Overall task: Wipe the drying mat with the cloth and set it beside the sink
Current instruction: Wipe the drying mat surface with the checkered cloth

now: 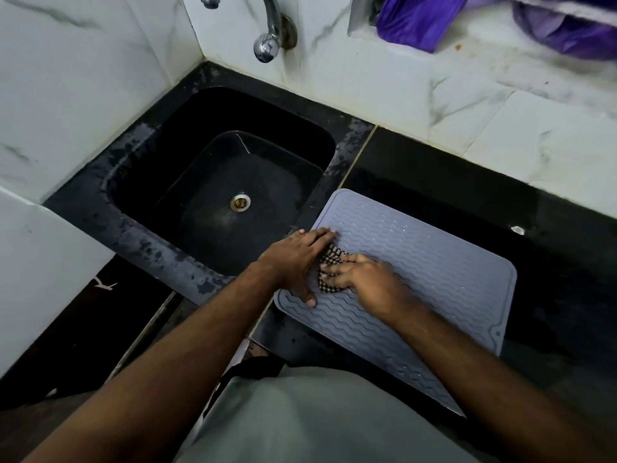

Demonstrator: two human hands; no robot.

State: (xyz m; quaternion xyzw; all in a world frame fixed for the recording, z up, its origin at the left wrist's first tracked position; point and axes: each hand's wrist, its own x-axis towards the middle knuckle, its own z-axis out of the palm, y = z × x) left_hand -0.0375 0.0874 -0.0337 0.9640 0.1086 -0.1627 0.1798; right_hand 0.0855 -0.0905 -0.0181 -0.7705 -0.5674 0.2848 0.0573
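A grey-blue drying mat (434,262) with wavy ridges lies flat on the black counter, just right of the sink (213,182). A small black-and-white checked cloth (330,259) sits bunched on the mat's left part. My right hand (364,279) presses on the cloth, fingers curled over it. My left hand (297,259) lies flat with spread fingers on the mat's left edge, touching the cloth's side. Most of the cloth is hidden under the two hands.
The black sink has a metal drain (239,202) and a chrome tap (270,31) above on the marble wall. Black counter (467,175) extends right. Purple fabric (434,18) hangs at the top right. The counter's front edge runs below the mat.
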